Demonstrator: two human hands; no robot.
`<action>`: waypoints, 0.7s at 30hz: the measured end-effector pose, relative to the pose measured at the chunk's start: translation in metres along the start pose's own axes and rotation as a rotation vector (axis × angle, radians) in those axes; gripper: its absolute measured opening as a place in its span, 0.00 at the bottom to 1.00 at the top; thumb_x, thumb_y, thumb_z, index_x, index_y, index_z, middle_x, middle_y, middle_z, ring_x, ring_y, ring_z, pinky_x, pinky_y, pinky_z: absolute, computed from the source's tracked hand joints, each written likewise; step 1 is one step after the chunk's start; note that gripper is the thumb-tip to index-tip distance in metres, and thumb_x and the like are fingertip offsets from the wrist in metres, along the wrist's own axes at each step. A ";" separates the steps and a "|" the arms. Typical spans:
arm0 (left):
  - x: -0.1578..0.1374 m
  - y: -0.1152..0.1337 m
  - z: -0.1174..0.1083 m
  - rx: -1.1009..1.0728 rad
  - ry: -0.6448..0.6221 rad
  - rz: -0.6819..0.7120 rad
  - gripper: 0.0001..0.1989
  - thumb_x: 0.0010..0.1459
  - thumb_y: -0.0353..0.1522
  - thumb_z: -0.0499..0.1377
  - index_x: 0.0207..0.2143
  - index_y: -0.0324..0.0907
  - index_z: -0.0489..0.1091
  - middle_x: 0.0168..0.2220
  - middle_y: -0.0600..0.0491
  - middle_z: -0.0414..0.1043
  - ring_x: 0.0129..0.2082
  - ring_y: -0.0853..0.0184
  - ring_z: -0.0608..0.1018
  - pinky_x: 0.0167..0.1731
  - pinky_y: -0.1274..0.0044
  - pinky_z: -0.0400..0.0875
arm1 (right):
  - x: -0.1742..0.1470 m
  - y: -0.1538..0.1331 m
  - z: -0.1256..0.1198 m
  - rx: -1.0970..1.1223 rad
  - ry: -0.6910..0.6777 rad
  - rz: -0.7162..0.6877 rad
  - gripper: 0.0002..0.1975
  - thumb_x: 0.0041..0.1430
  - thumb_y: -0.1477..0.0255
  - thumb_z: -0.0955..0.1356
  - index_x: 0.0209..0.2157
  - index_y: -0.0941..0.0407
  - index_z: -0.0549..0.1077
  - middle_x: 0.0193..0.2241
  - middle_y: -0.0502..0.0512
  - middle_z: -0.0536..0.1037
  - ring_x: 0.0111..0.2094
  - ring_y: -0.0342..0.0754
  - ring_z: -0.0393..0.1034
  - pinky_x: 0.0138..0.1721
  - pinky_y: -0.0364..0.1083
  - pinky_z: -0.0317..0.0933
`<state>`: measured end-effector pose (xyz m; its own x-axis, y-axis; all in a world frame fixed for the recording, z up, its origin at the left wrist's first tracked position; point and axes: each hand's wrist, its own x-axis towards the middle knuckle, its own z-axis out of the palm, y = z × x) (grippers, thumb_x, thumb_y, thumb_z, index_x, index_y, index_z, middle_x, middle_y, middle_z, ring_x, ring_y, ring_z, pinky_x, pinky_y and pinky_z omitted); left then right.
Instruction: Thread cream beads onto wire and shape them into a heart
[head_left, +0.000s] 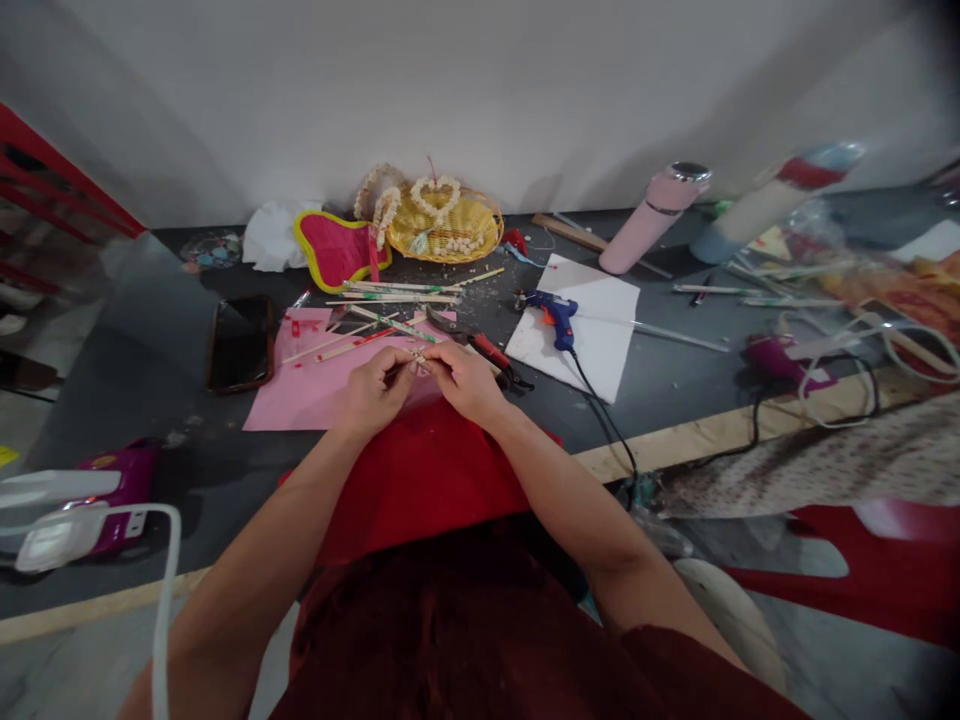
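Both of my hands meet above the near edge of the table, fingertips pinched together. Between them is a small cream-coloured piece (pixel 420 358), mostly covered by the fingers, so its kind is hard to make out. My left hand (pixel 377 388) grips it from the left and my right hand (pixel 466 380) from the right. Under and beyond the hands lies a pink paper sheet (pixel 289 400). Several thin patterned sticks (pixel 401 297) are scattered behind them. Red-handled pliers (pixel 489 350) rest just past my right hand.
A blue glue gun (pixel 551 312) lies on a white board (pixel 611 350), its cord running over the table edge. Behind stand a yellow woven basket (pixel 401 225) with cream heart-shaped pieces and a pink flask (pixel 652 220). A phone (pixel 241 343) and a purple power strip (pixel 124 495) are left.
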<state>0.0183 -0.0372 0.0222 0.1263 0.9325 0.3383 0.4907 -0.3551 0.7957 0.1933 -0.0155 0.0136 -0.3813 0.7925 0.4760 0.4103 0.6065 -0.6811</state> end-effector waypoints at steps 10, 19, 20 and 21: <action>-0.001 0.002 0.001 -0.025 0.006 -0.020 0.07 0.61 0.33 0.56 0.36 0.41 0.72 0.31 0.53 0.76 0.28 0.72 0.74 0.28 0.80 0.67 | 0.000 -0.003 0.000 0.027 0.021 -0.002 0.08 0.66 0.69 0.62 0.40 0.55 0.72 0.37 0.56 0.78 0.40 0.47 0.72 0.43 0.47 0.64; 0.000 0.003 0.000 -0.033 0.000 -0.007 0.07 0.61 0.33 0.55 0.36 0.41 0.71 0.31 0.54 0.75 0.27 0.73 0.73 0.28 0.80 0.67 | 0.001 -0.003 0.000 0.054 0.001 0.015 0.09 0.66 0.69 0.61 0.39 0.55 0.71 0.36 0.56 0.77 0.38 0.47 0.71 0.42 0.46 0.64; 0.000 0.002 0.000 -0.033 -0.001 -0.005 0.07 0.61 0.33 0.55 0.36 0.41 0.71 0.31 0.54 0.75 0.27 0.73 0.73 0.28 0.80 0.67 | 0.001 -0.003 0.000 0.055 0.000 0.017 0.08 0.66 0.69 0.61 0.39 0.55 0.71 0.36 0.56 0.77 0.38 0.47 0.71 0.42 0.46 0.64; 0.000 0.002 0.000 -0.033 -0.001 -0.005 0.07 0.61 0.34 0.56 0.36 0.41 0.72 0.31 0.54 0.75 0.27 0.73 0.73 0.28 0.81 0.67 | 0.001 -0.003 0.000 0.056 0.001 0.019 0.08 0.66 0.69 0.61 0.39 0.55 0.71 0.36 0.56 0.78 0.39 0.46 0.72 0.43 0.46 0.64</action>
<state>0.0193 -0.0381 0.0241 0.1252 0.9343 0.3336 0.4627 -0.3525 0.8134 0.1916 -0.0171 0.0161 -0.3734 0.8038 0.4631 0.3700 0.5868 -0.7202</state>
